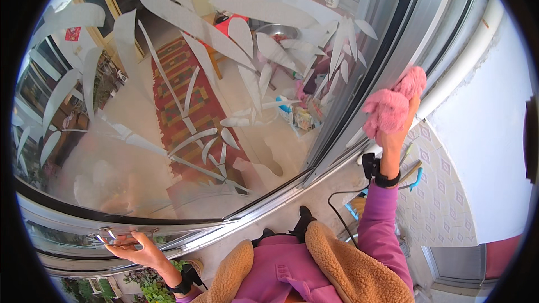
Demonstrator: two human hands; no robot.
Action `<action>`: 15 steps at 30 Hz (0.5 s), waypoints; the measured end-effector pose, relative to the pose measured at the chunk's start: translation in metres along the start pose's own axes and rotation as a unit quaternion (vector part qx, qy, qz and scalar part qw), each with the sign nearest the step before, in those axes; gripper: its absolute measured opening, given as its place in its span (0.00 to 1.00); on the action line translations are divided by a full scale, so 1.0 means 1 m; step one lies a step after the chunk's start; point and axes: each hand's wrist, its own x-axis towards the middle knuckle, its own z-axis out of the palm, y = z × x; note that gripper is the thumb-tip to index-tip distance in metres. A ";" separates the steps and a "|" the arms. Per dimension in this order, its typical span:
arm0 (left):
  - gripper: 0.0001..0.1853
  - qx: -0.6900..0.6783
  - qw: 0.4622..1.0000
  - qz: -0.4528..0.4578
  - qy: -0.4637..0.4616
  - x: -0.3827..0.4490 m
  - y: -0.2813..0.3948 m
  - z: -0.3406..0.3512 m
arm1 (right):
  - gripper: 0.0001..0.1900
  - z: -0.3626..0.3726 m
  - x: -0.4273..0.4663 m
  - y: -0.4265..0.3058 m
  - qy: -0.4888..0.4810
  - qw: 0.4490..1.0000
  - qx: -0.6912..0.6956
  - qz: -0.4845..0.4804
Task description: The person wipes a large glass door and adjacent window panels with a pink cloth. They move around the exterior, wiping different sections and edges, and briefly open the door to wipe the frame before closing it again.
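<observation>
My right hand (393,139) grips a bunched pink cloth (391,107). The cloth lies against the silver metal frame (379,88) at the right side of a large glass pane (261,151). Frosted leaf and bamboo shapes (193,25) decorate the glass. At lower left, my left hand (141,254) has its fingers curled at a shiny metal handle (111,235) on the edge of the door frame. Part of that handle is hidden by the fingers. Black straps circle both wrists.
A white pipe (459,59) runs along the wall on the right. Long-handled tools (410,176) lean near the patterned tiles (438,185). Potted plants (160,290) stand at lower left. Behind the glass are a red patterned rug (189,88), a metal basin (278,31) and a basket (286,109).
</observation>
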 end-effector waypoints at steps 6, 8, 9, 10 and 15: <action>0.44 -0.001 0.994 -0.109 -0.003 -0.006 0.010 0.000 | 0.47 0.015 -0.122 0.040 0.000 0.993 -0.100 0.062; 0.44 0.020 0.994 -0.112 -0.001 -0.006 0.011 0.000 | 0.44 0.022 -0.155 0.053 0.001 0.991 -0.093 0.096; 0.44 0.019 0.994 -0.107 -0.003 -0.006 0.010 0.000 | 0.43 0.025 -0.165 0.058 0.005 0.989 -0.076 0.127; 0.45 0.046 0.996 -0.073 0.004 -0.005 0.009 0.000 | 0.41 0.027 -0.170 0.061 0.009 0.990 -0.077 0.120; 0.45 0.031 0.996 -0.084 0.015 -0.006 0.006 0.002 | 0.35 0.027 -0.130 0.051 0.036 0.987 0.028 0.157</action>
